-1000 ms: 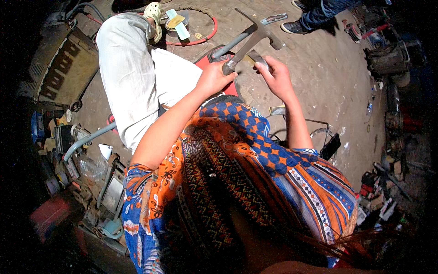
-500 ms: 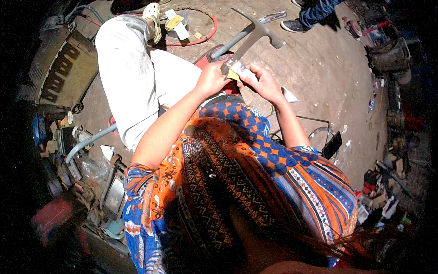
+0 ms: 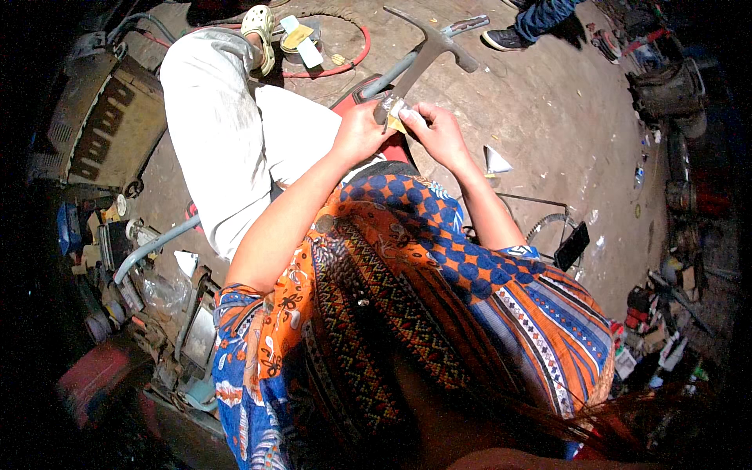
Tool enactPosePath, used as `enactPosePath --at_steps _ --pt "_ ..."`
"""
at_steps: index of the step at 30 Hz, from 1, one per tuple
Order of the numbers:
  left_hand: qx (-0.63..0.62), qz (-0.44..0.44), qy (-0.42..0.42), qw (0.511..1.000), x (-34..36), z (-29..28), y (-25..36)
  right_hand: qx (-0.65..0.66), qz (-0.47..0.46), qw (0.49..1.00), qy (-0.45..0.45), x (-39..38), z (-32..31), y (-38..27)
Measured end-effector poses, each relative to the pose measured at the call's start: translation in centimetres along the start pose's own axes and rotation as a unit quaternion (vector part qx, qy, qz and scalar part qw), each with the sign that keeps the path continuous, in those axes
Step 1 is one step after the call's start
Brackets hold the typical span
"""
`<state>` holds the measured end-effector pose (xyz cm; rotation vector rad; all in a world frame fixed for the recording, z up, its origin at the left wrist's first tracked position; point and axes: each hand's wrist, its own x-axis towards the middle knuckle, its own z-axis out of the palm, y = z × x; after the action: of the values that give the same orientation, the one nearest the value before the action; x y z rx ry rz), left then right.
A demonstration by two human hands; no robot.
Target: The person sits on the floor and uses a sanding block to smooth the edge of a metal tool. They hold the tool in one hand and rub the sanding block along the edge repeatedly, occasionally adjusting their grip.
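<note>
Up in front of my lap, a pick-type hammer (image 3: 423,63) slants away from me, its long narrow end to the left and its blunt end to the right. My left hand (image 3: 360,133) is closed round the lower part of its handle. Against the handle, my right hand (image 3: 439,137) pinches a small folded yellow-and-white sheet (image 3: 396,123), which looks like sandpaper. Fingers hide most of the sheet and the handle's lower end.
Behind the hammer runs a grey metal tube (image 3: 392,76) over a red part (image 3: 352,95). Farther off, a tin (image 3: 301,47) bearing yellow and white pieces sits by a red hose (image 3: 362,55). Another person's shoe (image 3: 505,40) is at the top right. Metal clutter (image 3: 196,333) lies left.
The hammer head has shifted slightly left and up. My right hand has moved a little left along the handle, and less of the yellow sheet shows.
</note>
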<state>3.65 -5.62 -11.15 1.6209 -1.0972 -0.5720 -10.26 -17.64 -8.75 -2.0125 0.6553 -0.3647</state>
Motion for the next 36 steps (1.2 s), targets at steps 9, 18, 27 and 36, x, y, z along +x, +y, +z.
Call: enactPosePath --at_steps 9,18,27,36 --pt "-0.054 0.011 0.005 0.998 0.0 0.3 -0.5 -0.002 -0.064 0.99 0.128 -0.6 1.1 -1.9" --pt "-0.037 -0.042 -0.021 0.998 -0.1 -0.3 0.0 -0.1 -0.117 0.985 0.077 -1.2 1.9 -3.2" --pt "-0.141 -0.079 -0.037 0.986 -0.1 0.1 -0.1 0.048 -0.057 0.991 0.113 -1.8 1.5 -2.2" --pt "-0.043 -0.037 -0.004 0.998 0.1 0.1 -0.8 0.056 -0.141 0.978 0.142 -1.5 0.0 -2.3"
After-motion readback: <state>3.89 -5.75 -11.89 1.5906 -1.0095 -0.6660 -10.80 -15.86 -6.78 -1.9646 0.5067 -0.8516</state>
